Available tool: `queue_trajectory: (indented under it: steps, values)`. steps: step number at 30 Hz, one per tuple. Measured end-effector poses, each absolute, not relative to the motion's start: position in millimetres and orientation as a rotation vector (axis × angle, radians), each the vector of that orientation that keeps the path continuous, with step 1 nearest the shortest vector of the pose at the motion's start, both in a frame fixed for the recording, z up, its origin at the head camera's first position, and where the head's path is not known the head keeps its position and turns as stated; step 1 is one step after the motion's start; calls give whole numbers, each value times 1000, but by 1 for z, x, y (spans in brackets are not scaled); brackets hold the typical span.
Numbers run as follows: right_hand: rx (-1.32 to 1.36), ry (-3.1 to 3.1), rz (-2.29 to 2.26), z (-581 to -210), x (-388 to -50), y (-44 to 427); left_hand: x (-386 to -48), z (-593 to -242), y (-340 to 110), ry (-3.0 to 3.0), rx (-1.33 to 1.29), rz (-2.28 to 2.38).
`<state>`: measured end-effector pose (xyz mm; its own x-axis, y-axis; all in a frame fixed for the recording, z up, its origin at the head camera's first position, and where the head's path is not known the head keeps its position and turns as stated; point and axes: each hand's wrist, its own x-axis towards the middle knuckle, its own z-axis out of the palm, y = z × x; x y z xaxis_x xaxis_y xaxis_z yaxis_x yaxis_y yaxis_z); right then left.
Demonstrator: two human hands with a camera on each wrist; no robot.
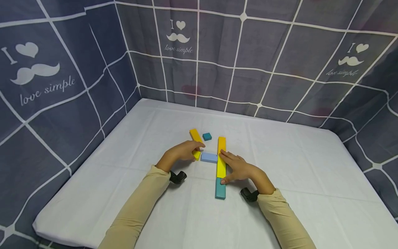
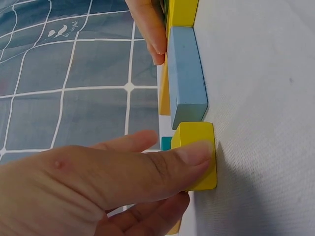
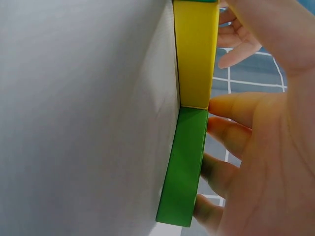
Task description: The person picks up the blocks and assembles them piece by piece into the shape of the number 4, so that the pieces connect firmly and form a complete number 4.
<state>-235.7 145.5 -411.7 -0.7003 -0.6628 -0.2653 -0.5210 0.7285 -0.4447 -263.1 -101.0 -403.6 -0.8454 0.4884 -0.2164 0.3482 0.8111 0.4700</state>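
Note:
My left hand (image 1: 185, 150) pinches the near end of a long yellow block (image 1: 194, 134), which lies at a slant. In the left wrist view the thumb presses on its yellow end face (image 2: 203, 174). A light blue block (image 1: 209, 158) lies crosswise between this yellow block and a row on the right. My right hand (image 1: 238, 168), fingers spread, touches that row: fingertips at its yellow block (image 1: 221, 169), thumb at the teal block (image 1: 220, 191) at its near end. The right wrist view shows a green block (image 3: 182, 167) end to end with a yellow one.
A small teal block (image 1: 207, 136) lies between the two yellow rows, toward the back. White cloth (image 1: 295, 152) covers the table. A dark checked curtain (image 1: 217, 38) hangs behind and at both sides. Black wrist mounts (image 1: 178, 177) sit below the hands.

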Motion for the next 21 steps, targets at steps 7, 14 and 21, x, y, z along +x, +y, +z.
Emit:
queue_trajectory:
  steps: [7, 14, 21]
  values:
    - [-911, 2527, -469, -411, -235, 145, -262, -403, -100, 2662, 623, 598]
    - [-915, 2524, -481, -412, -234, 146, -261, -398, -102, 2690, 603, 553]
    - [-920, 2526, -466, -413, -235, 146, -263, -390, -107, 2944, 516, 607]
